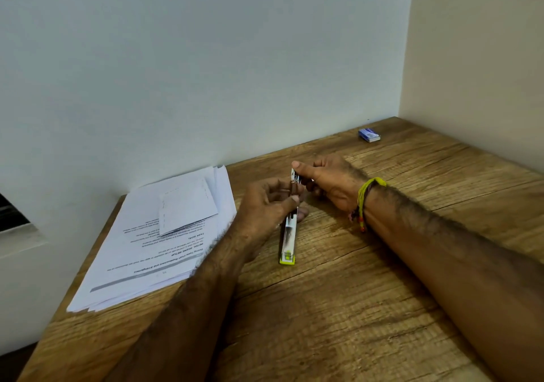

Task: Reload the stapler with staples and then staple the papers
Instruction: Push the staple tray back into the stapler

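Pinching a strip of staples (295, 178) between thumb and fingers, the right hand (326, 183) holds it just above the opened stapler (288, 242) on the desk (353, 293). Left hand (266, 205) curls closed around the stapler's far end; papers (153, 243) lie left.

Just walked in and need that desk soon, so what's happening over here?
A person is reloading a stapler, which lies opened out flat on the wooden table. The right hand pinches a strip of staples above the stapler's far end, while the left hand steadies that end. The staples are not yet seated. A stack of papers waits to the left, unstapled as far as I can see, and a small blue box sits near the far corner.
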